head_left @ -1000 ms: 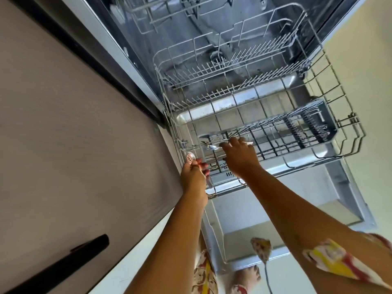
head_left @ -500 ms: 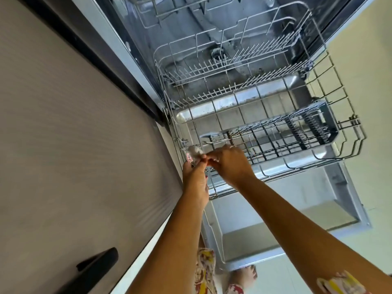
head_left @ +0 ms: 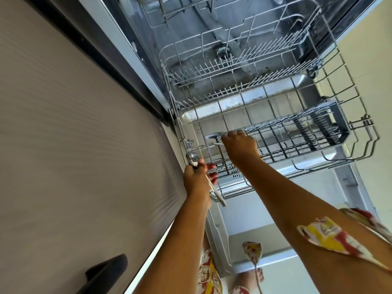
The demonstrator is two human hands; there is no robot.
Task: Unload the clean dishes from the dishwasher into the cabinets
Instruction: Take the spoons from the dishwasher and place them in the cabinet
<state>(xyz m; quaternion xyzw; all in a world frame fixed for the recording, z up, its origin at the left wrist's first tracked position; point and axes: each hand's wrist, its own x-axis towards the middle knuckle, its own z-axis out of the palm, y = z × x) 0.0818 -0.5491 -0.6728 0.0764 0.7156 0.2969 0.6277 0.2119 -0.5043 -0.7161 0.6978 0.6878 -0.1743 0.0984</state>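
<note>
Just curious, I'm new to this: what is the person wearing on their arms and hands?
Forearms are bare. The right arm's loose sleeve is printed yellow, red and white. The right hand wears a ring; the left hand has red-painted nails.

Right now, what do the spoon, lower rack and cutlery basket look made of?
The spoon in the left hand: polished metal, probably stainless steel; its bowl gleams mirror-bright. The lower rack: thin wire with a matte pale-grey coating, likely over steel. The cutlery basket: dark grey moulded plastic, by its dull lattice walls.

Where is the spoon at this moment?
In the head view, the left hand grips the spoon beside the rack, left of the right hand.
</note>
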